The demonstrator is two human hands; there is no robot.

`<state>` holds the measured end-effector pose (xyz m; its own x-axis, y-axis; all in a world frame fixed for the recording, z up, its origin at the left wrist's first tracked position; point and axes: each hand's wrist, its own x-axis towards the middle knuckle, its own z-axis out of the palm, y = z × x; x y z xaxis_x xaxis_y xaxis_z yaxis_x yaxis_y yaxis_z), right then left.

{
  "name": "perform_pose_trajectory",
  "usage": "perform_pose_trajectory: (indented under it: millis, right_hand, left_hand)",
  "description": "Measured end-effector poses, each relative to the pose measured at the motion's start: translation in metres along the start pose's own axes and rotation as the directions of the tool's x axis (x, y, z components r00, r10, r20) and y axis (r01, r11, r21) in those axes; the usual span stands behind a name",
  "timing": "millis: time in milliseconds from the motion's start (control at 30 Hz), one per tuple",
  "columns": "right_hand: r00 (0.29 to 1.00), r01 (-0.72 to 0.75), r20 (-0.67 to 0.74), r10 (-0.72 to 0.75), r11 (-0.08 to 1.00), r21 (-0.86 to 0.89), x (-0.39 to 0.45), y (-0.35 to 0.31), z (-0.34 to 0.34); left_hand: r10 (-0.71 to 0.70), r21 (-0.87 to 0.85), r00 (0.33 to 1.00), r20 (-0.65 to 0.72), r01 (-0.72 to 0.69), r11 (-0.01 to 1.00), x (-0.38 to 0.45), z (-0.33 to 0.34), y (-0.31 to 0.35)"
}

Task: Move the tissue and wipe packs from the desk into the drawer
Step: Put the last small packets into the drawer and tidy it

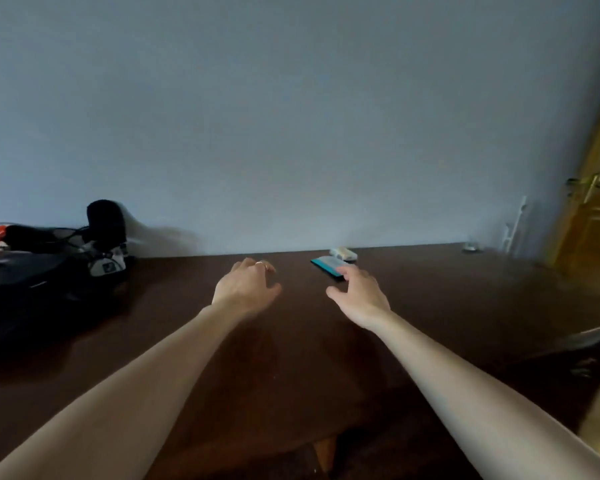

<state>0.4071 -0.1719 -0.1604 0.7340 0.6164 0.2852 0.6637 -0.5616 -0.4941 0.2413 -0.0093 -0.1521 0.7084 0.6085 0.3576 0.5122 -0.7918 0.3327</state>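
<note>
— Where is your one view looking from?
— From your head, wide-angle, facing forward and a little down across the desk (326,358) toward the wall (291,116) behind it.
— How near does it sit?
— Close enough that your forearms run in from the bottom corners, with your left hand (246,289) and right hand (361,296) out near the middle of the picture. The desk's far edge meets the wall about halfway up.
— What bounds the sides?
— A door (596,209) leans in at the right edge, bent by the lens; dark bags (32,282) sit at the left. There is only this single view.
</note>
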Motion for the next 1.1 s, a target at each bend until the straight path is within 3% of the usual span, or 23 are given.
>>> perform_pose_trajectory:
  millis: [200,333,433,567,767,900,1000,1100]
  right_hand:
    - [0.989,-0.100,0.097,0.113,0.987,-0.128,0.132,0.022,0.030]
    - [0.951,-0.171,0.212,0.226,0.953,-0.249,0.214,0.029,0.058]
    - [0.947,-0.177,0.190,0.258,0.915,-0.363,0.233,0.038,0.090]
    - [0.971,-0.081,0.168,0.170,0.896,-0.437,0.211,0.030,0.075]
    - [0.950,0.089,0.311,0.036,0.921,-0.379,0.115,0.025,0.040]
    - [0.919,0.125,0.387,-0.073,0.986,-0.111,0.066,0.029,0.003]
    - [0.964,0.106,0.236,-0.124,0.991,0.086,0.044,0.028,-0.022]
    - [0.992,0.065,0.108,-0.069,0.997,0.043,0.040,0.031,-0.036]
  left_hand:
    - [0.098,0.035,0.995,0.026,-0.099,0.994,0.053,0.075,-0.015]
    - [0.166,0.071,0.986,-0.029,-0.163,0.984,0.063,0.090,-0.022]
    - [0.172,0.090,0.983,-0.060,-0.166,0.982,0.063,0.091,-0.020]
    - [0.154,0.095,0.987,-0.041,-0.150,0.984,0.058,0.085,-0.017]
    - [0.120,0.017,0.993,0.020,-0.121,0.993,0.030,0.063,-0.009]
    - [0.165,-0.026,0.986,0.036,-0.164,0.986,-0.002,0.051,-0.009]
    - [0.257,-0.044,0.965,0.054,-0.255,0.966,-0.027,0.041,-0.006]
    - [0.357,-0.009,0.924,0.137,-0.359,0.933,-0.044,0.030,0.007]
